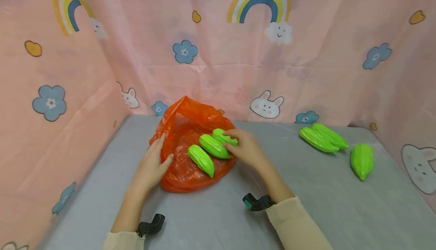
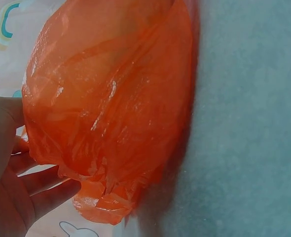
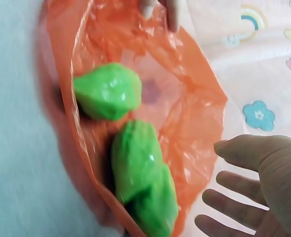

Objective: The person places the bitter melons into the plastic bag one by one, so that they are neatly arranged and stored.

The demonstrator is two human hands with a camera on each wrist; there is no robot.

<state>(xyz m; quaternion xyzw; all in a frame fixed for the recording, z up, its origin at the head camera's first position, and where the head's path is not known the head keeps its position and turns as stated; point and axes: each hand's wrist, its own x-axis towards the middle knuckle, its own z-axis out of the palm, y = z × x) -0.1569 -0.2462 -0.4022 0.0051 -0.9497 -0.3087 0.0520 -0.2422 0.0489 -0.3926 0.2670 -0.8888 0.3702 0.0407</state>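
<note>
An orange-red plastic bag (image 1: 180, 184) lies with its mouth facing me, three glossy green bitter melons inside. They are a near one (image 1: 201, 160), a middle one (image 1: 214, 146) and a far one (image 1: 221, 134). At the bag's left rim, my left hand (image 1: 150, 166) rests with fingers extended and thumb at the opening; the left wrist view has these fingers touching the film (image 2: 106, 98). My right hand (image 1: 246, 148) is at the bag's right side, overlapping the far melon in the head view. In the right wrist view the right hand (image 3: 264, 182) has spread fingers and holds nothing.
To the right on the grey table (image 1: 306, 204) lie two more bitter melons side by side, one (image 1: 315, 139) touching the other (image 1: 332, 136). A third melon (image 1: 362, 161) lies nearer me. A pink patterned curtain (image 1: 218, 79) closes off the back and sides.
</note>
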